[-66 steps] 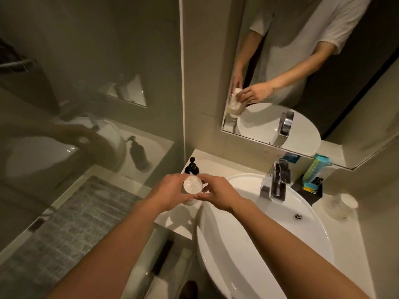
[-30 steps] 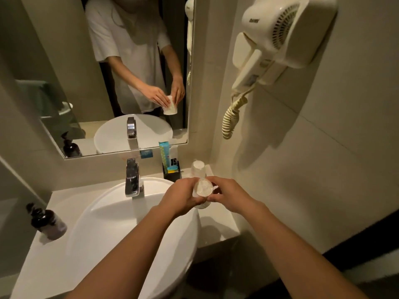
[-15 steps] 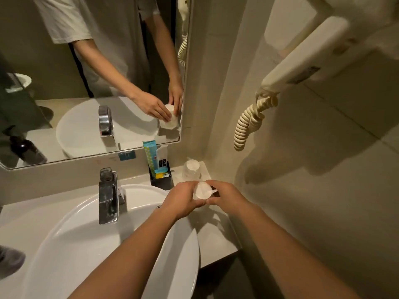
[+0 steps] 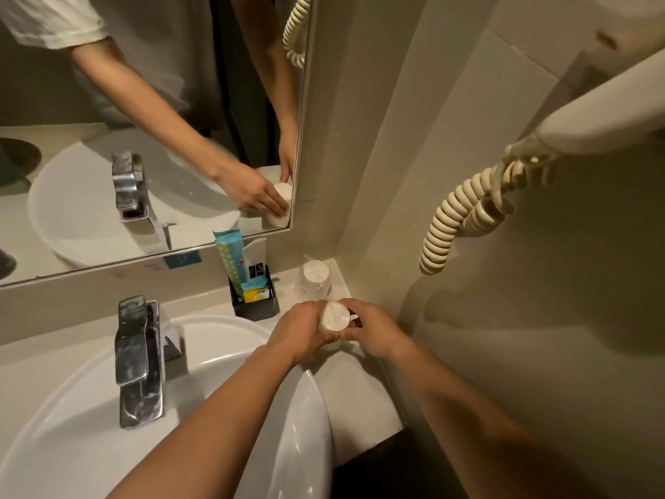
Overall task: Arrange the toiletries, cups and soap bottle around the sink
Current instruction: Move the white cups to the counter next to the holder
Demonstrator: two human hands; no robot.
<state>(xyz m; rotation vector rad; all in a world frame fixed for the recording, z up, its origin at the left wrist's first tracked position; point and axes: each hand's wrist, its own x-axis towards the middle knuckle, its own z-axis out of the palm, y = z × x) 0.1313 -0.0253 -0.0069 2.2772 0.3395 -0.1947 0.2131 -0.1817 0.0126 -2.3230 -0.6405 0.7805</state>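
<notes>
The cup is being held between both hands, low over the counter's right-hand strip, between the basin's rim and the side wall. It is sitting mouth-down, its pale flat base facing up, probably so the inside stays clean. The left hand is wrapping its fingers around the cup's left side while the right hand is pinching the other side with thumb and fingertips, a two-handed hold that looks meant for setting it down squarely rather than just carrying it. Whether it is already touching the counter I cannot tell; the hands are hiding its rim.

Just behind, in the counter's back right corner, a second cup is standing inverted the same way, so the pair seems to be going side by side. Left of that, against the back edge under the mirror, a black holder is keeping the toiletry packets upright. Further left, the tap is standing at the back of the sink. A coiled dryer cord is hanging on the side wall, clear of everything.
</notes>
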